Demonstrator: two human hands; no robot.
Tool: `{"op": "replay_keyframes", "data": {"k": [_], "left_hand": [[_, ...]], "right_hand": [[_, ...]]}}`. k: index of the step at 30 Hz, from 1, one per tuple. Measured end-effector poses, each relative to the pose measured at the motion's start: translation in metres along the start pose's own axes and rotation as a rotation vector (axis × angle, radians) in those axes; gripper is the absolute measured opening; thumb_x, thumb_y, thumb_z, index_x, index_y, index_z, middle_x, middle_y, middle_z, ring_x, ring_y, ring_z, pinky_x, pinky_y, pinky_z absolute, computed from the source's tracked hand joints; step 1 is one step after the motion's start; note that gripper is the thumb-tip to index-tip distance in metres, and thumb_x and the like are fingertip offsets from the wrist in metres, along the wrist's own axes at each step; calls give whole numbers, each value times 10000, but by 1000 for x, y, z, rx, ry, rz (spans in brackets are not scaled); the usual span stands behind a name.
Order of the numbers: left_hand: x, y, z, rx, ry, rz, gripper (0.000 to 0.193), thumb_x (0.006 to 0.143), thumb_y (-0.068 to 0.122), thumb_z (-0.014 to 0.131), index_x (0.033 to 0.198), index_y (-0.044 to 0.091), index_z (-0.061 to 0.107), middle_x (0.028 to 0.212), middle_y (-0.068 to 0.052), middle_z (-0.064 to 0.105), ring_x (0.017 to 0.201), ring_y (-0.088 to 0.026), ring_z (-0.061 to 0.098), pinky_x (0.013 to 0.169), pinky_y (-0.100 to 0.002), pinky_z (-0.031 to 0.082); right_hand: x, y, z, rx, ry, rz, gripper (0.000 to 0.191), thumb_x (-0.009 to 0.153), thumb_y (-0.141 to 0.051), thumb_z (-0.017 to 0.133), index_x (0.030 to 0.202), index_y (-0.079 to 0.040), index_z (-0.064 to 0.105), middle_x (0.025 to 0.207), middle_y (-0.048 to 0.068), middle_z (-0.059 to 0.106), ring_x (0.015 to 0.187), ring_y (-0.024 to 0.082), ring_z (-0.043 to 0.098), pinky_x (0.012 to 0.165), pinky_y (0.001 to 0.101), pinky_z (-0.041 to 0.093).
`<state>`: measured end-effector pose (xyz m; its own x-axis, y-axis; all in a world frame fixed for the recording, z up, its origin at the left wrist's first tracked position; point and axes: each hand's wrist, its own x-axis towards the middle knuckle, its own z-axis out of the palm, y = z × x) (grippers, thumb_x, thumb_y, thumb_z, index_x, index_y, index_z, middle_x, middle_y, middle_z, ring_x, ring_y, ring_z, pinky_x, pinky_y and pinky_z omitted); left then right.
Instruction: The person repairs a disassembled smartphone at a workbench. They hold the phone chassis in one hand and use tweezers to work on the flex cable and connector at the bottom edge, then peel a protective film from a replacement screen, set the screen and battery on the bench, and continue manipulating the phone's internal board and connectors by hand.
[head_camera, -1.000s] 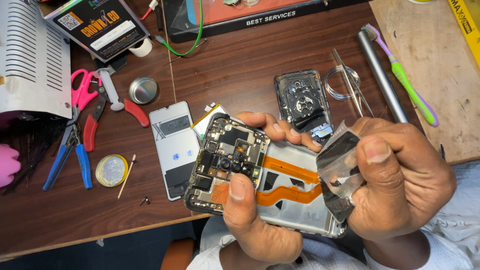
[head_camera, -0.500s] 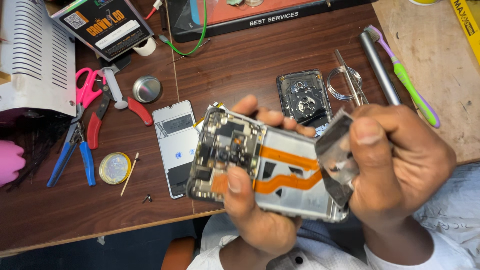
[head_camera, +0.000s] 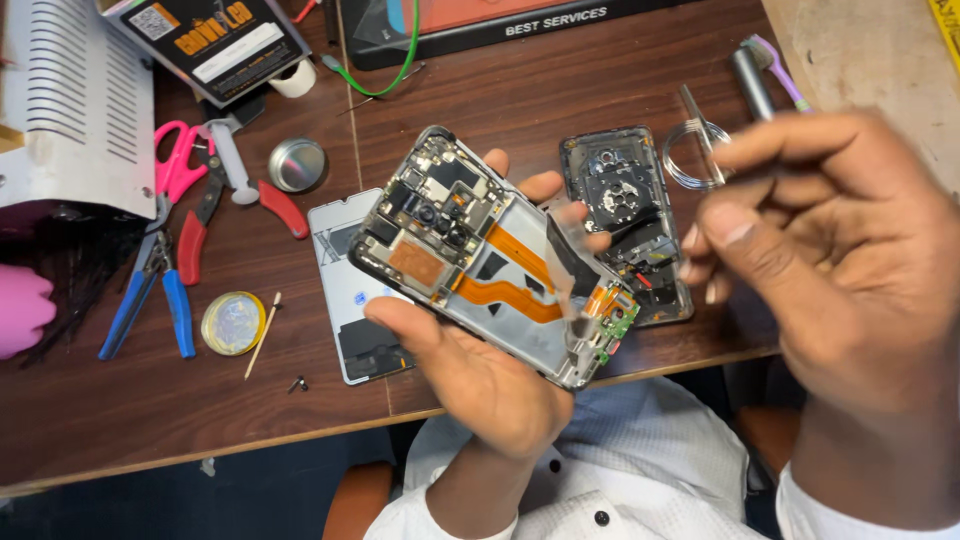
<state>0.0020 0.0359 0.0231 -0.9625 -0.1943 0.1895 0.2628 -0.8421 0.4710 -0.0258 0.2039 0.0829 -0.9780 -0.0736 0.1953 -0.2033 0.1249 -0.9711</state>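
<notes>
- Holding the opened phone (head_camera: 495, 265) above the near edge of the counter (head_camera: 560, 100), the left hand (head_camera: 480, 375) cradles it from below, thumb on the near rim and fingers (head_camera: 540, 185) wrapped over the far rim.
- The phone lies tilted, camera end toward the upper left, its inside facing up: circuit board, orange flex cable (head_camera: 510, 275) and small green board at the lower end are exposed.
- The right hand (head_camera: 830, 260) is raised just to the right of the phone, motion-blurred; thumb and forefinger are pinched together, apparently on a thin translucent film (head_camera: 572, 262) that trails over the lower end of the phone. Whether the film is fully free of the phone cannot be told.
- Judged progress: the back cover (head_camera: 625, 215) is already off and lies on the counter just behind the phone; a flat grey panel (head_camera: 350, 290) lies left of the phone, partly under it. The board and flex cable are not yet removed.
- Left of the phone lie red-handled pliers (head_camera: 200, 225), blue-handled pliers (head_camera: 150, 300), pink scissors (head_camera: 175, 165), a small round tin (head_camera: 297, 165) and a loose screw (head_camera: 297, 383).
- Behind the phone to the right lie tweezers (head_camera: 700, 120) over a wire coil.
</notes>
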Motion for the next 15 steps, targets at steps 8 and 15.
{"op": "replay_keyframes", "data": {"k": [8, 15], "left_hand": [[3, 4, -1, -119, -61, -239, 826, 1160, 674, 227, 1518, -48, 407, 1321, -236, 573, 1161, -287, 627, 1037, -423, 555], [-4, 1, 0, -34, -132, -210, 705, 1177, 593, 228, 1510, 8, 438, 1354, -170, 586, 1240, -242, 598, 1123, -406, 527]], "right_hand": [[28, -26, -5, -609, -417, -449, 380, 820, -56, 732, 1198, -19, 713, 1126, 126, 651, 930, 176, 661, 766, 279, 541], [23, -25, 0, -727, -406, -607, 307, 739, -126, 859, 1002, -102, 703, 1023, 61, 675, 947, 239, 686, 792, 379, 530]]}}
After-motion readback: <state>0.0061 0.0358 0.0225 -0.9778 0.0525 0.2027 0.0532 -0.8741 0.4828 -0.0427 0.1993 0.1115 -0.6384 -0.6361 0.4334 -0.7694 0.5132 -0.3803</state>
